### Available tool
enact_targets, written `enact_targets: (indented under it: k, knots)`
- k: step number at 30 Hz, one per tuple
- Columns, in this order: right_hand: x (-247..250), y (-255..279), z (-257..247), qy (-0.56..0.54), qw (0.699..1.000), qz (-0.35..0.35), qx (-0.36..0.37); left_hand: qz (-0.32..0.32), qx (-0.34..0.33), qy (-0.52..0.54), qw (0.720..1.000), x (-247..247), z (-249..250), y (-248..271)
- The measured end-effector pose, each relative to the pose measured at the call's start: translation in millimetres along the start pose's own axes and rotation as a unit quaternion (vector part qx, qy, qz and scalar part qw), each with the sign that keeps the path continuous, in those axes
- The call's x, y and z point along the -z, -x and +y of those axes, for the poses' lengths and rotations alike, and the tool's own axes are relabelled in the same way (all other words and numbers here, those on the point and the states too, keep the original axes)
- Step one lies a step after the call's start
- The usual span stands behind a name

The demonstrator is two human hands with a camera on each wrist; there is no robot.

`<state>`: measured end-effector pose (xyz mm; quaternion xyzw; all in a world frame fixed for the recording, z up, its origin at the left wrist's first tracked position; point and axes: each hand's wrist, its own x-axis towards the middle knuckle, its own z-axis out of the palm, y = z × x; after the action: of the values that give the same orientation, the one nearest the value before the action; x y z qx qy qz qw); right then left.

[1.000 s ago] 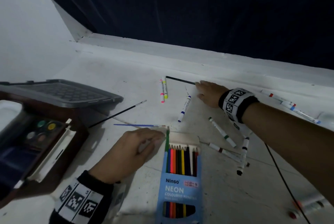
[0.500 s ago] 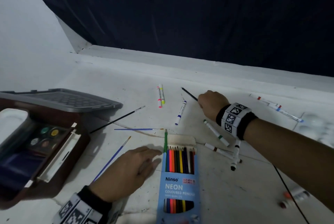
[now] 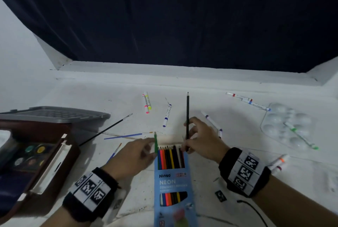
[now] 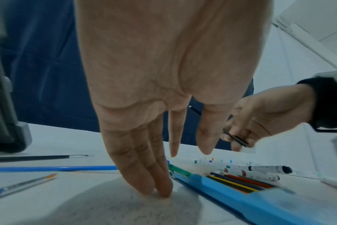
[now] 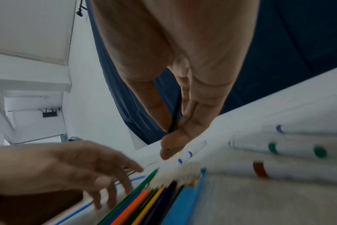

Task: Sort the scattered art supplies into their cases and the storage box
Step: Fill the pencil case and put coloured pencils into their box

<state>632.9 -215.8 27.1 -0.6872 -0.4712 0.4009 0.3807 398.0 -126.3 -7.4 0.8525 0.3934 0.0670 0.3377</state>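
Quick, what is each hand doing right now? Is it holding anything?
Left hand: open, fingers straight, fingertips on the table beside the pencil box, holding nothing.
Right hand: pinching the black pencil over the box's open end.

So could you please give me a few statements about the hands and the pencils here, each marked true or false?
1. The right hand holds a black pencil. True.
2. The left hand grips a paintbrush. False: its fingers are straight and hold nothing.
3. The pencil box is closed. False: its flap is open and pencil tips show.
4. A green pencil sticks out past the others. True.
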Motion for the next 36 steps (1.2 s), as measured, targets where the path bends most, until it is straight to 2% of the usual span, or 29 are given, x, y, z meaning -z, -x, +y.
enact_targets:
  k: [3,7,13,19,27,31,36]
  knots:
    - [-12.1,4.1,12.8,0.041,0.999,0.002,-0.001,-0.036,0.029,-0.028,0.999,0.9,3.5,-17.1]
    - [-19.9,4.2,18.2,0.112,0.993,0.016,0.034,-0.041,0.037,-0.017,0.998,3.2,14.7,-26.7]
    - [-21.7,-0.5,19.6,0.222,0.975,0.007,-0.020,-0.052,0.024,-0.049,0.997,-1.2,24.4,-29.2]
    - [-30.8,3.9,18.0,0.276,0.960,0.006,-0.035,-0.040,0.036,0.014,0.998,1.0,24.5,-28.8]
    - [-19.2,5.9,20.1,0.140,0.983,-0.012,-0.122,-0.015,0.037,0.084,0.996,3.8,29.0,-21.7]
    - [-9.8,13.3,17.2,-0.002,0.995,0.014,-0.100,0.015,0.016,0.177,0.984,13.7,38.5,-13.5]
    - [8.8,21.0,-0.6,-0.102,0.991,0.080,-0.042,0.078,-0.041,0.285,0.955,34.3,70.4,-3.7]
